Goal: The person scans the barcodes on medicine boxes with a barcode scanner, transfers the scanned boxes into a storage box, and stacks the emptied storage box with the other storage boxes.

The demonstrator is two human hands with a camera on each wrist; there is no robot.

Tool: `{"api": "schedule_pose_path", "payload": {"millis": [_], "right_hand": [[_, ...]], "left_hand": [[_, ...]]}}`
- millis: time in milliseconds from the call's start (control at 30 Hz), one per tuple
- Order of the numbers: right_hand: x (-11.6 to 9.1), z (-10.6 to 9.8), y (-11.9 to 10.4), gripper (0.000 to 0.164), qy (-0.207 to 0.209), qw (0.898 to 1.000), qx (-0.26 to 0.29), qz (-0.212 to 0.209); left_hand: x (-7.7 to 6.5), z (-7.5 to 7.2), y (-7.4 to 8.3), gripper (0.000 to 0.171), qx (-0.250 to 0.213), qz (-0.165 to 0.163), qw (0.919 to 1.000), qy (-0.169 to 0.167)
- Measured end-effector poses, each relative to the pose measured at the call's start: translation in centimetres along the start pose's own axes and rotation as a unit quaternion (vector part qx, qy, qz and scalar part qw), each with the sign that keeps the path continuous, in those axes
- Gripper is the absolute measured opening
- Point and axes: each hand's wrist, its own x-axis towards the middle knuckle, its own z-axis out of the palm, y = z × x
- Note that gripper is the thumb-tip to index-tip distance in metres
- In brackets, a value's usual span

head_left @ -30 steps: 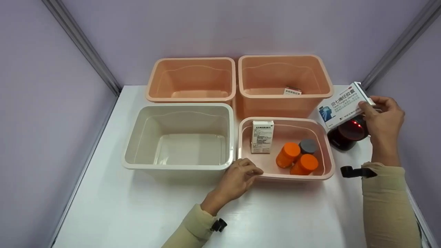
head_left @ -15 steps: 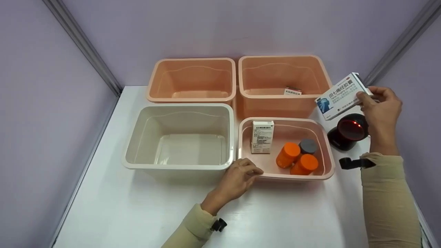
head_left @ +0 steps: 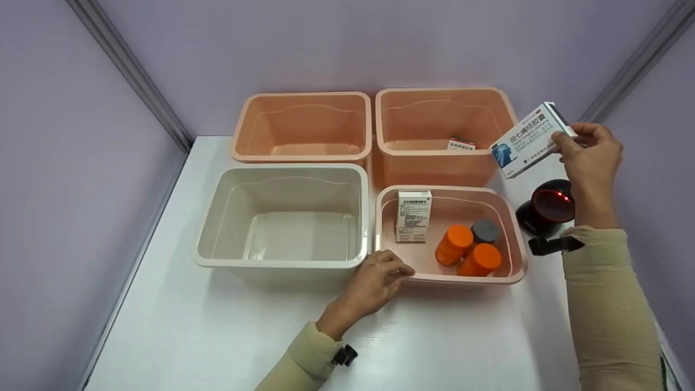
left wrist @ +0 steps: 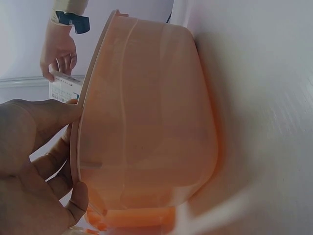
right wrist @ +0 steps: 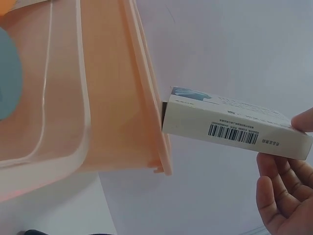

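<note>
My right hand [head_left: 592, 157] pinches the end of a white medicine box [head_left: 532, 140] with a blue picture on its front. The box hangs tilted by the right rim of the back right orange bin [head_left: 434, 165]; a barcode shows on its side in the right wrist view. With thumb and fingers my left hand [head_left: 374, 279] grips the near rim of the pink bin [head_left: 461, 279], as the left wrist view also shows. Inside that bin stand a white medicine box [head_left: 414, 217], two orange bottles [head_left: 455, 244] and a grey-capped bottle [head_left: 485, 231].
A black scanner [head_left: 548, 209] glowing red stands right of the pink bin, below my right hand. Left of it are a grey-white bin [head_left: 282, 263] and another orange bin [head_left: 301, 157]. A small box [head_left: 461, 144] lies in the back right bin. Walls [head_left: 304, 43] enclose the table.
My right hand has lifted the medicine box up and leftward, away from the scanner and toward the back right bin's rim. The left hand stays on the pink bin's rim.
</note>
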Motion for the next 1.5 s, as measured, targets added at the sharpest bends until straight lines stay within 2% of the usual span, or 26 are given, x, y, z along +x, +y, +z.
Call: {"api": "schedule_pose_path", "payload": {"millis": [300, 467, 567, 833, 1200, 1500], "right_hand": [[0.7, 1.1, -0.7, 0.018, -0.023, 1.0, -0.006, 0.002], [1.0, 1.9, -0.9, 0.019, -0.035, 0.999, 0.016, 0.006], [1.1, 2.4, -1.0, 0.019, -0.034, 0.999, 0.022, 0.002], [1.6, 3.5, -1.3, 0.016, -0.017, 1.0, 0.005, -0.025], [2.0, 4.5, -1.9, 0.019, -0.019, 0.999, 0.01, -0.036], [2.5, 5.5, -1.8, 0.017, -0.03, 0.999, 0.025, -0.038]], "left_hand": [[-0.1, 0.0, 0.0, 0.017, 0.004, -0.005, 1.0, 0.0], [-0.1, 0.0, 0.0, 0.018, 0.003, -0.01, 0.9999, -0.002], [-0.2, -0.1, 0.0, 0.019, 0.001, -0.01, 0.9999, -0.004], [-0.3, 0.0, -0.1, 0.017, -0.005, 0.016, 0.9997, 0.018], [-0.4, 0.2, 0.0, 0.018, 0.0, 0.021, 0.9995, 0.022], [-0.4, 0.0, 0.0, 0.018, -0.003, 0.011, 0.9999, 0.011]]}}
